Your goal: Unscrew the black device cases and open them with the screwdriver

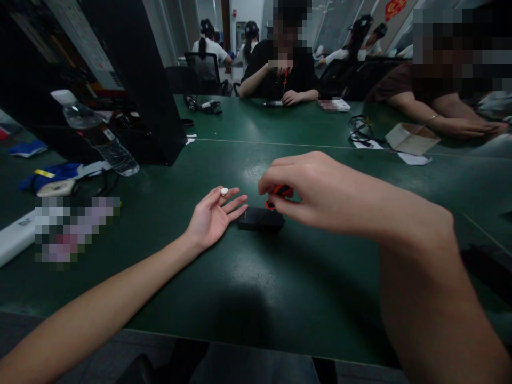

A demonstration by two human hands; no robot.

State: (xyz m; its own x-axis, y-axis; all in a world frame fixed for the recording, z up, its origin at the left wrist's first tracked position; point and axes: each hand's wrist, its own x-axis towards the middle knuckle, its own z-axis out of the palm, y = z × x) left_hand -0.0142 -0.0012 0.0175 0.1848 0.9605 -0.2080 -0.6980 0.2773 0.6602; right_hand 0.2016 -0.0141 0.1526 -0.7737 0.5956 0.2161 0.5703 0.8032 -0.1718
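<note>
My right hand (pixel 300 186) grips an orange and black screwdriver handle (pixel 283 190) from above. Its thin shaft points down at a black block (pixel 262 219) on the table; whether the tip touches it I cannot tell. A thin upright metal pin (pixel 245 213) shows at the block's left end. To the left of the block my left hand (pixel 212 216) rests palm up. Its thumb and index finger pinch a small white piece (pixel 224 191), while the other fingers stretch toward the block.
A green table (pixel 180 298) spans the view. On the left are a water bottle (pixel 100 133), a dark shelf (pixel 132 80) and a white device (pixel 20 234). Across sit a person in black (pixel 256 69) and another in brown (pixel 400 85), near a small box (pixel 412 138) and cables (pixel 360 129).
</note>
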